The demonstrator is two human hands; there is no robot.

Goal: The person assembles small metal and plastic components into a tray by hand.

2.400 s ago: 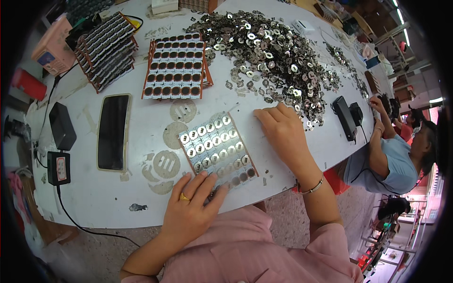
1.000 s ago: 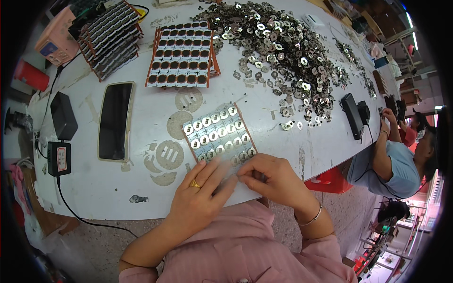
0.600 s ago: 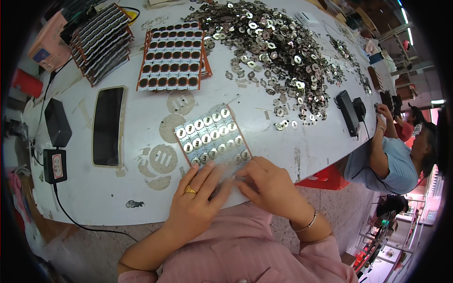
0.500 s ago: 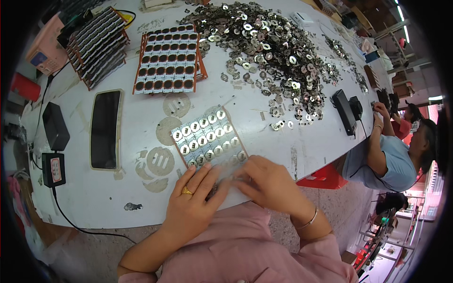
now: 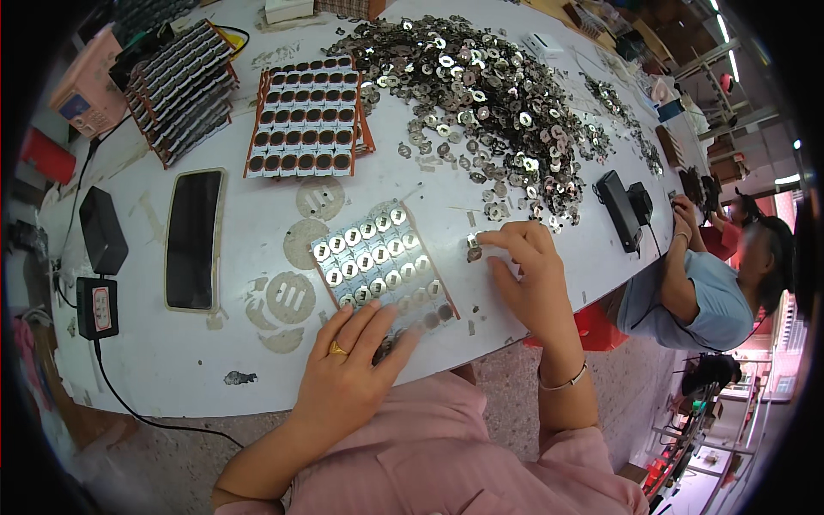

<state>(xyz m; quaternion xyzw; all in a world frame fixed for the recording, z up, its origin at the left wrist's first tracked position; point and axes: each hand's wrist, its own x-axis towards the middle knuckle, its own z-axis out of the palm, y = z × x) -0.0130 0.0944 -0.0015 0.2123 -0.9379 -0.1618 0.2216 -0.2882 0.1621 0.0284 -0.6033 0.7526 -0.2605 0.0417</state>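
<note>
A panel (image 5: 372, 244) of joined circuit boards with rows of shiny round metal clips lies on the table before me. My left hand (image 5: 354, 352), a gold ring on one finger, rests on its near left edge with fingers stretched out. Beside its thumb, partly hidden by the hand, are some dark loose metal pieces (image 5: 385, 347). To the right of the panel, my right hand (image 5: 530, 279) reaches its index fingertip to a small metal clip (image 5: 474, 253) on the table. Its thumb stands apart from that finger.
A big heap of metal clips (image 5: 481, 94) covers the far middle. Stacked panels (image 5: 302, 120) stand far left, with a rack of more panels (image 5: 180, 90) beyond. A phone (image 5: 192, 240), black boxes (image 5: 96, 309) and cables lie left. A co-worker (image 5: 687, 283) sits at right.
My right hand has moved right, from the panel's near right part to the small metal clip on the table. My left hand stays at the panel's near edge.
</note>
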